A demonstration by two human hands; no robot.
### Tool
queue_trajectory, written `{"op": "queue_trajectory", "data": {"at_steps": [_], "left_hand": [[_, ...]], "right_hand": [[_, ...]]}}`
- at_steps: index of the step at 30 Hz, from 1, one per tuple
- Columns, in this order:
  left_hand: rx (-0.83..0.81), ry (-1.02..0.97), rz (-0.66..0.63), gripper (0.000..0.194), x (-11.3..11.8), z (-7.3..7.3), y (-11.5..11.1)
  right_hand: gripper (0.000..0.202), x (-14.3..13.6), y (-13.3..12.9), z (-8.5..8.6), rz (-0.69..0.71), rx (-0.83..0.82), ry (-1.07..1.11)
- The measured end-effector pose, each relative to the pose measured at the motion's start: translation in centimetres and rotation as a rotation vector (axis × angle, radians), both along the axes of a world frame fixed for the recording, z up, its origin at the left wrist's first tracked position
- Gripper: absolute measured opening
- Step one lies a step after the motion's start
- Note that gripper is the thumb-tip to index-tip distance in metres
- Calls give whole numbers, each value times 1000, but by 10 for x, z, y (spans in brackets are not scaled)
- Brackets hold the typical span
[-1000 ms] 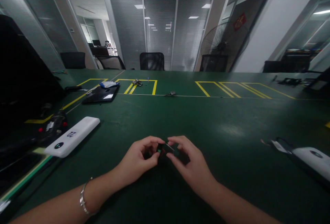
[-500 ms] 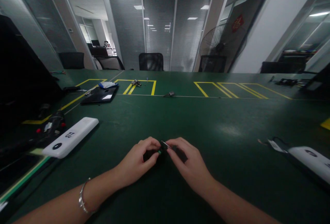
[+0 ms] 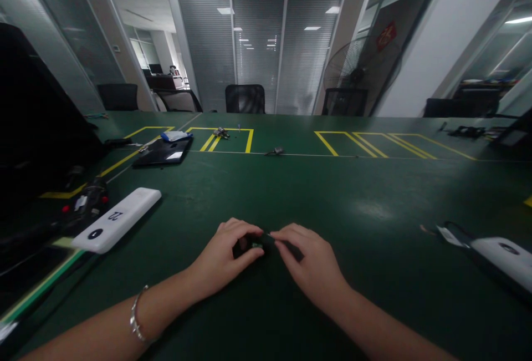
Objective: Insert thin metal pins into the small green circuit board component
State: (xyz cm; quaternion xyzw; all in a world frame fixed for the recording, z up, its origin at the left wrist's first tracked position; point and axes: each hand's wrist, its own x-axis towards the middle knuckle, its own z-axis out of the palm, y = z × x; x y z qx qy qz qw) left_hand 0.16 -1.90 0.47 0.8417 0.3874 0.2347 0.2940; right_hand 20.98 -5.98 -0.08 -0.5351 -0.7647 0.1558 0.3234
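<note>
Both my hands work close together over the green table [image 3: 266,194], near its front. My left hand [image 3: 226,250] is curled with thumb and fingers around a small dark-green piece [image 3: 256,245], perhaps a little circuit board; most of it is hidden by the fingers. My right hand [image 3: 310,255] pinches a tiny thin piece [image 3: 270,234] between thumb and forefinger. Its pale tip points toward the left hand, and its kind is too small to make out. A narrow gap separates the two hands' fingertips. My left wrist wears a silver bracelet [image 3: 135,316].
On the left lie a white power bank [image 3: 118,219] and a black device with red buttons [image 3: 85,203]. Behind them is a black flat case [image 3: 164,152] with a blue-white packet [image 3: 177,136]. Another white power bank [image 3: 505,255] is at right. Metal parts [image 3: 221,133] and a small dark piece [image 3: 275,151] lie farther back.
The thin piece in my right hand shows less than before, its reddish-silver length now mostly covered by the fingers. The left fingers reach slightly farther right. The view has shifted a little.
</note>
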Motion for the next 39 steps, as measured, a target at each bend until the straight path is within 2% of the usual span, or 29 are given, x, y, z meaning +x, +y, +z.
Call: {"op": "queue_trajectory", "data": {"at_steps": [2,7,14,25,33,39], "left_hand": [[21,11,-13,27,0,-1,1],[21,-16,39,13,-1,-1,3],[-37,-97,62,15,-1,3,1],[-408,-399,42,21,-1,-2,2],[-510,-475,27,20,0,3,3],[-569,-518,42,18,1,1,4]], "right_hand": [[23,-1,0,1,8,11,-33],[25,-2,-2,3,27,13,-60],[25,-3,-4,3,38,18,-40],[28,-2,-1,2,98,27,137],[28,-4,-3,3,133,-3,248],[28,-5,-4,3,131,-9,275]]}}
